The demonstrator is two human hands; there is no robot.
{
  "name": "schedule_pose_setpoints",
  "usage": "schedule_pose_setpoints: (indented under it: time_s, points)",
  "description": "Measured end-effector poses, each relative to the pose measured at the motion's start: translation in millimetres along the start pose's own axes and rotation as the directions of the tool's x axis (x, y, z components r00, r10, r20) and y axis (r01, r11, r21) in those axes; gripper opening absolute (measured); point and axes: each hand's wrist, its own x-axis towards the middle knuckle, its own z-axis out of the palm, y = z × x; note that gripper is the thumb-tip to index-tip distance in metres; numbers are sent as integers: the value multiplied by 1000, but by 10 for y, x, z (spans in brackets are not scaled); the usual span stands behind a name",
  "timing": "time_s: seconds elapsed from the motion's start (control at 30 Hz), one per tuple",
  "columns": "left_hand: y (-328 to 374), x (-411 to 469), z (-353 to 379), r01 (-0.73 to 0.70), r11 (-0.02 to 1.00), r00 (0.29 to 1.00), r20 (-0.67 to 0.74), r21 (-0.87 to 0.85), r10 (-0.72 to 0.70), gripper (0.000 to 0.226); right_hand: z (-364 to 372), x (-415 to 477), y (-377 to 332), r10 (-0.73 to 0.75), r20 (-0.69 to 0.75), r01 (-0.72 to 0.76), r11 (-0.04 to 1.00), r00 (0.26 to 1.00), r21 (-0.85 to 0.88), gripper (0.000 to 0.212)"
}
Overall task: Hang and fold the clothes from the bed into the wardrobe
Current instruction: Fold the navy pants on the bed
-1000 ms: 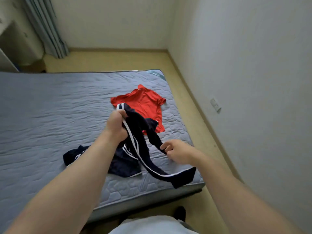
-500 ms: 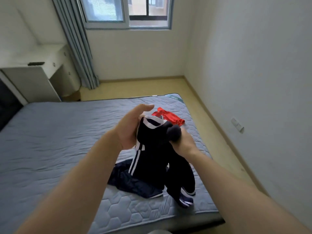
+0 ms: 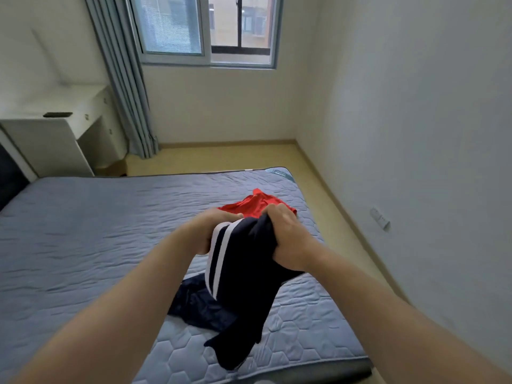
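Dark navy track trousers (image 3: pixel 243 278) with white side stripes hang bunched above the grey mattress (image 3: pixel 83 239). My left hand (image 3: pixel 207 231) grips their striped top edge on the left. At the right of that top edge, my right hand (image 3: pixel 285 236) clutches the gathered cloth. Their lower end drapes down toward the bed's near edge. A second dark navy garment (image 3: pixel 199 309) lies crumpled on the mattress under them. A red shirt (image 3: pixel 255 206) lies flat farther back, partly hidden behind my hands. The wardrobe is out of view.
A white desk (image 3: pixel 55 134) with a dark flat object stands at the back left beside a grey curtain (image 3: pixel 122 79). A window (image 3: pixel 205 29) is ahead. The right wall (image 3: pixel 415 162) runs close along the bed, leaving a narrow strip of floor (image 3: pixel 332 212).
Both hands have lifted the trousers off the bed and gathered the top together. My right hand moved up from the leg to the top edge. The view tilted upward.
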Motion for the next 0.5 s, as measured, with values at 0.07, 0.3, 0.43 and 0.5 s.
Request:
schedule_pose_setpoints:
  time_s: [0.07, 0.3, 0.43, 0.5]
  points:
    - [57, -10, 26, -130, 975, 986, -81, 178, 147, 16, -13, -91, 68, 43, 63, -42, 999, 997, -12, 49]
    - [186, -141, 119, -67, 953, 998, 34, 295, 60, 49, -8, -266, -6, -107, 5, 107, 982, 994, -155, 43]
    - [-83, -44, 125, 92, 930, 994, 19, 357, -105, 56, 8, -310, -104, -246, -121, 199, 929, 962, -311, 40]
    - [-168, -11, 128, 54, 954, 998, 3, 296, -57, 37, 16, -334, -115, -294, -103, 243, 907, 950, -344, 40]
